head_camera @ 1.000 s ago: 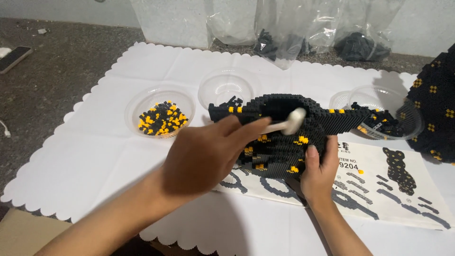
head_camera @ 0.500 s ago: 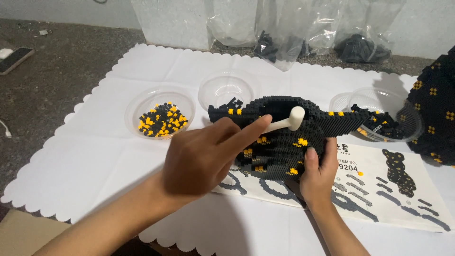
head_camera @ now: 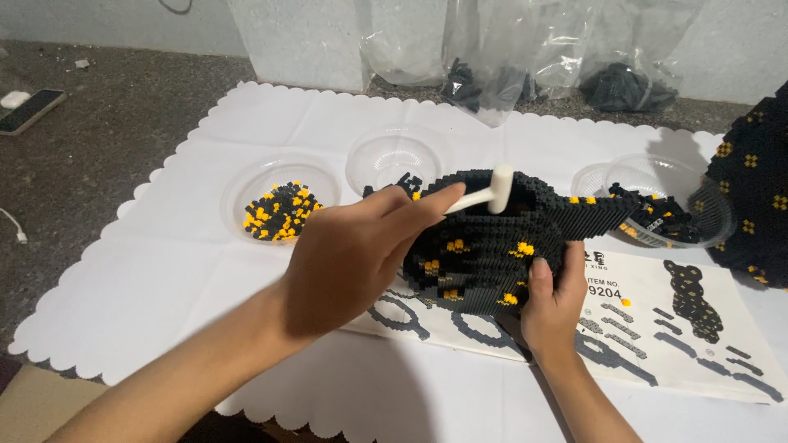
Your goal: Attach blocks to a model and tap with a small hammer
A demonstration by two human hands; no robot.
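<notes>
Nearest us, a printed instruction sheet (head_camera: pixel 657 328) lay flat on the white scalloped mat (head_camera: pixel 164 287), white with black part drawings, partly under the model. Our right hand (head_camera: pixel 554 299) gripped the lower near edge of the black-and-yellow brick model (head_camera: pixel 492 246), fingers closed around it, holding it up on the sheet. Our left hand (head_camera: pixel 353 246) was closed on the handle of a small white hammer (head_camera: pixel 488 195), whose head sat at the top of the model.

Beyond the hands stood three clear plastic bowls: the left bowl (head_camera: pixel 246 184) held loose black and yellow bricks, the middle bowl (head_camera: pixel 394 152) looked nearly bare, and the right bowl (head_camera: pixel 706 197) held black pieces with a few yellow ones, the model's tail reaching over its rim. At the right edge rose another black build (head_camera: pixel 755 205) with yellow spots.

Farthest back, clear plastic bags (head_camera: pixel 525 57) leaned by the wall on the grey surface (head_camera: pixel 98 139), some holding dark bricks. A phone (head_camera: pixel 31 111) lay far left.

Compared with half a second before, the hammer head had dropped slightly toward the model; the right hand had stayed put.
</notes>
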